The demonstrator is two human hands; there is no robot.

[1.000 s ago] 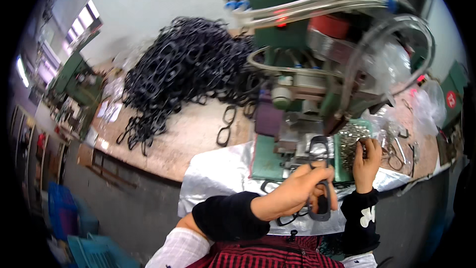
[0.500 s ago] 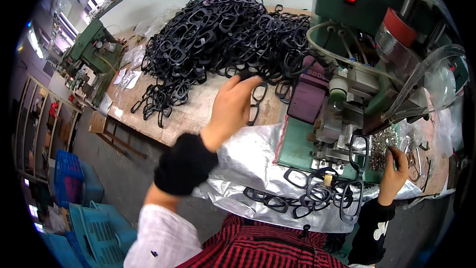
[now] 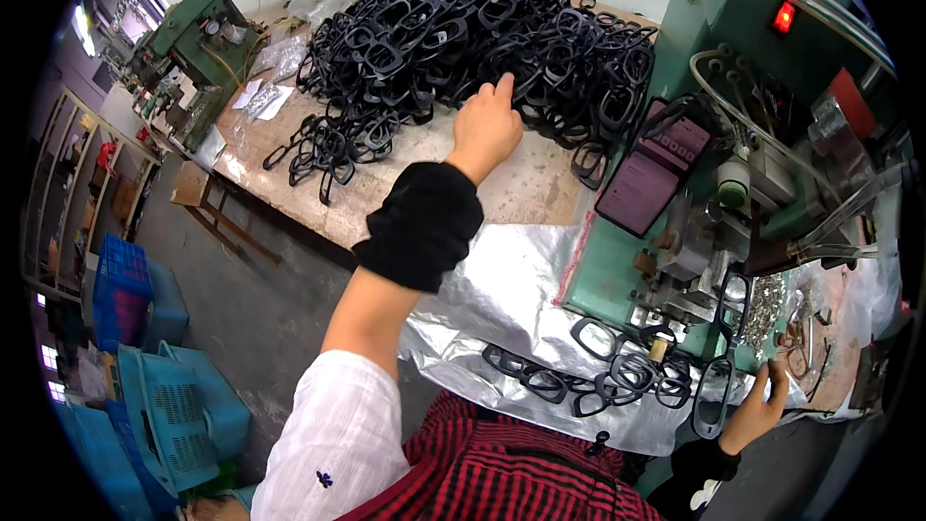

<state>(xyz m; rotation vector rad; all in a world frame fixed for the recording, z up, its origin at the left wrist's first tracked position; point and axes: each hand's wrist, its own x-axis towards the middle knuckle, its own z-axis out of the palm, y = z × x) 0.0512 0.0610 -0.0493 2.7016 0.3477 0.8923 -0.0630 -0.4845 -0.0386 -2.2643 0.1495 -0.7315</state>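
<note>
Left hand [image 3: 487, 132] at one frame heap [image 3: 463, 34], right hand [image 3: 755, 415] beside one frame [image 3: 726, 343]: I can't tell either grip.

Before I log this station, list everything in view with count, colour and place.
Frame pile: many glasses frames, black, worktable back
Loose frames: several, black, on foil
Single frame: one, black, right of loose frames
Foil: sheeting, silver, table front
Block: one, gold, among loose frames
Phone: one, purplish screen, right of pile
Near machine: one, green, right
Far machine: one, green, left
Metal bits: uncountable, silvery, beside near machine
Papers: few, white, table's left
Crates: several, blue, lower left
Shelving: one, pale, far left
Apron: one, red-black, lower middle
Left hand: one, bare, at pile's front edge
Right hand: one, bare, beside single frame
</note>
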